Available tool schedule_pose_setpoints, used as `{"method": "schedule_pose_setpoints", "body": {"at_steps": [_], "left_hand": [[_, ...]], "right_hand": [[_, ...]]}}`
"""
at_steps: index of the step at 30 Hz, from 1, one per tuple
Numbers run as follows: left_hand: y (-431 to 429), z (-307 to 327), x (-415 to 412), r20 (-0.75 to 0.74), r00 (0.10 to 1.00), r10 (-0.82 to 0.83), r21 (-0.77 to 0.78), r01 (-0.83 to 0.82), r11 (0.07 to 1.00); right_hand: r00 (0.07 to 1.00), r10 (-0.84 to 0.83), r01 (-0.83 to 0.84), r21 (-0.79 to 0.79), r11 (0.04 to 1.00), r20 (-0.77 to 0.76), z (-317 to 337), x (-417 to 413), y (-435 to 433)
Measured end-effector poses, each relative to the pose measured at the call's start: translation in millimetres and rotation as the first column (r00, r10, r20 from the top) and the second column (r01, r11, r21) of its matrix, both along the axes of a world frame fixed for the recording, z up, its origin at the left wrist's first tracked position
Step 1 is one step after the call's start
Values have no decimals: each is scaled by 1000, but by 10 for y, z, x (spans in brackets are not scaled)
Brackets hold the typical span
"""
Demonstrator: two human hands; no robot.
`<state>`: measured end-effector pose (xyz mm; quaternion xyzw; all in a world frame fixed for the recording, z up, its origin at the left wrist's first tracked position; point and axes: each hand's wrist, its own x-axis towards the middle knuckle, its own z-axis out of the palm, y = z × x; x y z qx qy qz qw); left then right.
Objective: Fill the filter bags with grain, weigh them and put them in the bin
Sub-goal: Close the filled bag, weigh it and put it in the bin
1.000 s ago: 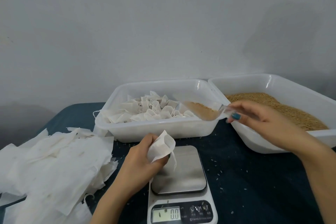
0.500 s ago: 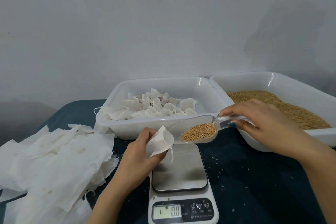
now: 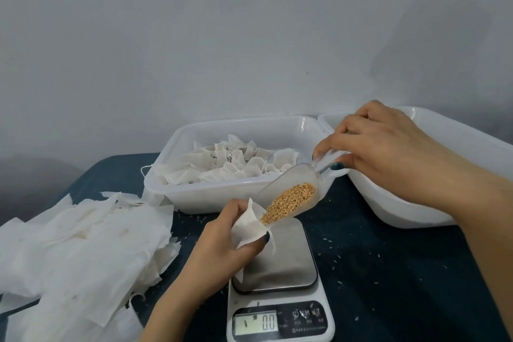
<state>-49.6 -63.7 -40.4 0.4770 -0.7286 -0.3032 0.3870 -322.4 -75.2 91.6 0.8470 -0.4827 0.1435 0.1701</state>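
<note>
Pinching a filter bag (image 3: 249, 226) open at the mouth, the left hand (image 3: 222, 241) has its grip closed on the paper, thumb across the front. It holds the bag up over the left edge of the kitchen scale (image 3: 280, 300). Whether the bag brushes the steel platform (image 3: 280, 264), I can't tell.

Over to the right hand (image 3: 388, 153): its grip is wrapped around the handle of a clear plastic scoop (image 3: 294, 189), fingers on top, thumb underneath. The scoop tips down and to the left, lip right at the bag's mouth, and the grain (image 3: 291, 203) lies heaped toward that lip. Whether any has dropped inside yet is hidden by the paper.

So this bag is at the filling step, I'd say. The display (image 3: 256, 323) reads zero and the platform carries nothing, so weighing is not yet done, and neither is the drop into the bin.

Behind the scale sits the white bin (image 3: 194, 191), touching a second white tub (image 3: 402, 208) on its right, whose contents the right hand hides. The bin holds a good layer of small puffed bags (image 3: 236, 164), strings trailing, which look like finished ones. On the left of the dark tabletop (image 3: 388, 272) lies a big loose pile of flat bags (image 3: 83, 244), apparently unfilled. Stray grains speckle the cloth around the scale.

My read: a fair batch done, plenty left.
</note>
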Motion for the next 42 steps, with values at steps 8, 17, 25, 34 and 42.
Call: {"method": "schedule_pose_setpoints", "body": {"at_steps": [8,17,25,34,42], "left_hand": [[5,1,-8,-19,1000,-23,15,24,1000],[-1,5,-3,-58,998,-31,-18,30,999],[-2,7,7,-84,996,-10,-1,10,1000],[19,46,28,-201,980,5,22,-1,1000],[34,130,57,-360,932,-35,-45,20,999]], "right_hand": [[996,42,-49,-95,994,-79,170,135,14],[993,86,-103,-237,966,-82,228,159,31],[989,134,-145,-287,947,-60,219,129,33],[986,-118,105,114,988,116,-11,-86,-14],[786,-124,-65,280,958,606,-511,-224,-130]]}}
